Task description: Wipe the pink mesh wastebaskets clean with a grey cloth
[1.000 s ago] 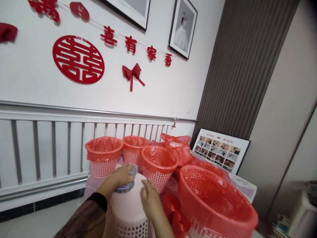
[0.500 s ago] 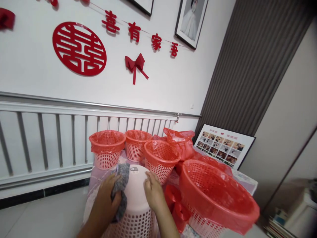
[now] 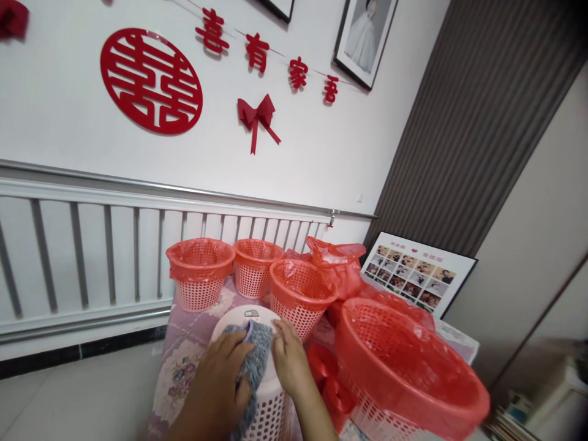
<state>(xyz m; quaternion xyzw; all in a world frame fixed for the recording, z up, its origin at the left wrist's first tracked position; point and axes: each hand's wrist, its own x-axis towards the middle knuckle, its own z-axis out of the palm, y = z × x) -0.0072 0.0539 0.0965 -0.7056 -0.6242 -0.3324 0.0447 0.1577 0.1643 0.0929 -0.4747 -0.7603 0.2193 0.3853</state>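
Observation:
A pale pink plastic wastebasket (image 3: 264, 318) stands upside down on the table, its solid base up and its perforated side below. My left hand (image 3: 220, 380) is closed on a fuzzy grey cloth (image 3: 258, 349) with a light purple edge, pressed flat over the base. My right hand (image 3: 290, 358) holds the wastebasket at the right edge of its base, fingers curved over it. Just behind stands an upright basket (image 3: 301, 309) lined with a red plastic bag. The lower part of the upturned wastebasket is partly hidden by my forearms.
Two more red-lined baskets, one at the left (image 3: 201, 288) and one beside it (image 3: 257, 278), stand at the back. A large red-lined basket (image 3: 367, 398) is at the right, near rolls of red bags (image 3: 337, 395). Behind lie crumpled red bags (image 3: 342, 269) and a photo board (image 3: 422, 269). A radiator (image 3: 92, 245) lines the wall.
My left hand has slid the cloth from the left side of the wastebasket onto its base, toward the right. My right hand stays at the right edge.

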